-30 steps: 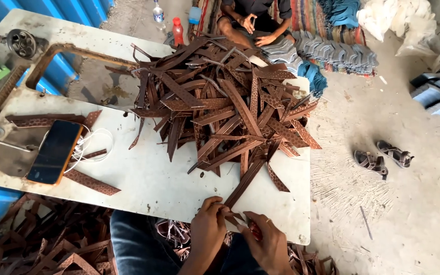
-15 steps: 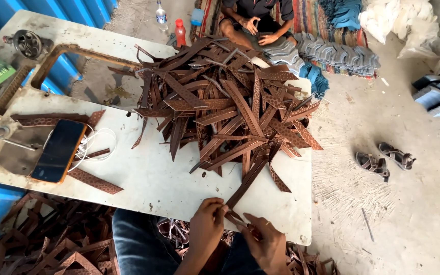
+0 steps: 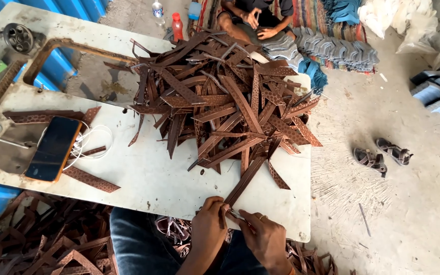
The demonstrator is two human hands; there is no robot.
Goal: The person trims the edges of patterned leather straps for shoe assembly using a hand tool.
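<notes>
My left hand [image 3: 209, 227] and my right hand [image 3: 263, 235] meet at the near edge of a white table [image 3: 148, 178]. Both pinch the near end of one long brown leather strap [image 3: 244, 181], which runs up from my fingers toward a big heap of brown leather straps [image 3: 225, 97] on the table's far half. A small metal tool or clip seems to sit between my fingers, too small to make out. My knees in dark trousers [image 3: 138, 244] are under the table edge.
A phone [image 3: 53, 147] with a white cable lies at the table's left beside loose straps. More straps litter the floor at lower left [image 3: 42, 244]. Another person sits beyond the heap [image 3: 253, 20] by stacked grey pieces. Two bottles [image 3: 177, 25] and sandals [image 3: 381, 155] stand on the floor.
Both hands stay on the same strap end at the table edge, shifting only slightly. The view has drifted a little.
</notes>
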